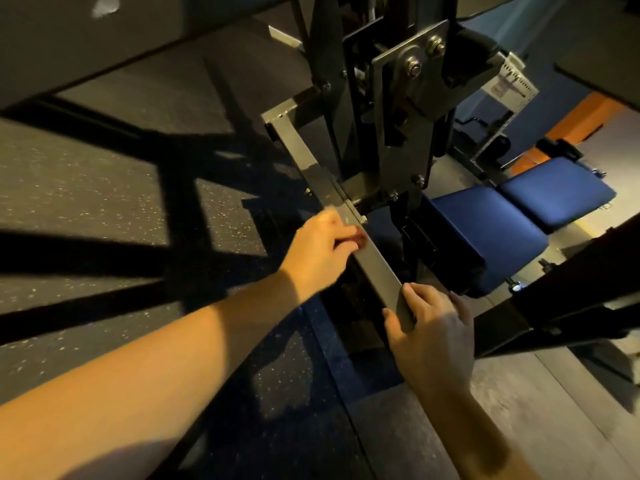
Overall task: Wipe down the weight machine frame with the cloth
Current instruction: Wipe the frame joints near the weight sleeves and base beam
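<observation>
Two bare hands meet on the weight machine frame (398,126), seen from above on a dim gym floor. We see the left hand (323,245) reaching in from the lower left, its fingers curled against the near side of the grey bar (375,268), a square steel tube that runs from the machine's black bolted plates (408,98) down towards us. A small reddish patch (361,239) shows at the left fingertips; it is too blurred for us to tell whether it is the cloth, or whether the hand pinches anything at all. The right hand (431,332) grips the near end of the same bar, thumb along its left face and fingers wrapped over the top and right side. The two hands are apart, with a bare stretch of the bar between them.

Just right of the bar stands a blue padded seat (485,237), with a second blue pad (557,192) beyond it. A white label (512,85) hangs on the upright at upper right. Long shadows of the frame fall across the speckled rubber floor (90,188), and a dark blue mat (332,344) lies under the bar.
</observation>
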The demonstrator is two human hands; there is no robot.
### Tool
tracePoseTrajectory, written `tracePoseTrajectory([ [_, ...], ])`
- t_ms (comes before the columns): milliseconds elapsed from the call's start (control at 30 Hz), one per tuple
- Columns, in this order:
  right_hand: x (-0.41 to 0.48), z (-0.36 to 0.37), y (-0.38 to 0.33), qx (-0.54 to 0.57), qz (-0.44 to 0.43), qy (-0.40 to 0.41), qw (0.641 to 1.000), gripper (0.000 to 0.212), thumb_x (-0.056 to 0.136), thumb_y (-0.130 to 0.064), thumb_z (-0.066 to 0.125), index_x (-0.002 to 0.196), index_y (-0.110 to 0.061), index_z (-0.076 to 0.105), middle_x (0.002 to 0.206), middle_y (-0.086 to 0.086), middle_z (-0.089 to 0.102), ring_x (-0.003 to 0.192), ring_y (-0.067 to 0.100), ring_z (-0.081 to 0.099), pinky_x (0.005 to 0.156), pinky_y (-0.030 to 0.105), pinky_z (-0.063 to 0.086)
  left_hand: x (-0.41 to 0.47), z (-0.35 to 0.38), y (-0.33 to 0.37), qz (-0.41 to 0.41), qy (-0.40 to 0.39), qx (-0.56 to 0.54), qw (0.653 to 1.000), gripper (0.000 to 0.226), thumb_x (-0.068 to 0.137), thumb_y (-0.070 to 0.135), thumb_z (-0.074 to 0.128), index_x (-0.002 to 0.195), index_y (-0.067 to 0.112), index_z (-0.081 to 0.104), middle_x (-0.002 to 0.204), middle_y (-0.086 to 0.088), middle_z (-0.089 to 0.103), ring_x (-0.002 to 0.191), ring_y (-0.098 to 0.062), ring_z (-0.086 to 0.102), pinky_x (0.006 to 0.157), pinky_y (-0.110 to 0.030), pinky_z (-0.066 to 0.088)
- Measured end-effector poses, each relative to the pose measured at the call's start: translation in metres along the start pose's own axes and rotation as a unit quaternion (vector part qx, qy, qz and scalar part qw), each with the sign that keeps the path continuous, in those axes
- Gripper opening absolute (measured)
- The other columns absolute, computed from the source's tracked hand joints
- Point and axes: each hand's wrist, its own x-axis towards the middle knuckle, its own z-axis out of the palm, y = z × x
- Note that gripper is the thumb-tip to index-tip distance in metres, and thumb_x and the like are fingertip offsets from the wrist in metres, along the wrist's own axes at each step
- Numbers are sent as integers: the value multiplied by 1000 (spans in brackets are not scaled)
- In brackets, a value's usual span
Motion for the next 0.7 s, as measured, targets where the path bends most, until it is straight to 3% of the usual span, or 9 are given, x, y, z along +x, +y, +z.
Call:
tracePoseTrajectory([
  [67,0,0,-2,-8,6,0,1000,49,80,-28,84,123,-8,71,119,9,72,109,24,67,112,55,42,-25,5,11,72,-54,22,996,20,98,22,67,115,15,74,101,2,59,94,-9,55,86,-26,46],
  [167,0,1,-2,1,8,4,1000,50,80,-27,84,124,-8,71,120,7,71,112,22,64,112,55,42,0,-2,6,108,-58,79,989,22,99,23,65,116,18,77,96,-4,58,93,-23,57,80,-33,43],
  [300,-1,2,1,13,1,7,1000,50,83,-30,82,127,-11,69,123,4,70,113,17,62,111,55,43,80,-15,-26,-49,30,93,994,18,96,26,68,103,16,81,99,-9,67,95,-27,65,83,-33,47],
  [367,-1,3,2,13,0,4,1000,50,83,-31,81,128,-11,69,124,4,69,114,17,61,109,54,44,85,-13,-30,-88,46,80,992,19,96,24,68,103,11,81,101,-6,68,96,-24,65,84,-30,48],
  [467,-2,3,1,14,6,1,1000,53,82,-30,81,129,-9,68,123,6,69,114,17,59,108,55,45,48,-6,-13,3,31,41,999,14,96,17,68,104,13,79,93,-1,56,87,-16,53,80,-29,43],
  [600,-1,1,-3,5,18,-1,1000,54,81,-29,83,129,-8,68,122,7,70,113,18,60,105,54,48,-7,-6,0,157,-91,22,983,26,97,19,67,122,18,74,101,-1,57,97,-14,50,87,-25,40],
  [700,-1,-1,-3,7,20,6,1000,52,81,-28,82,127,-8,70,120,6,70,112,11,50,106,52,47,37,-16,-16,170,-98,87,977,22,96,21,67,114,23,78,97,-4,61,94,-19,54,82,-28,40],
])
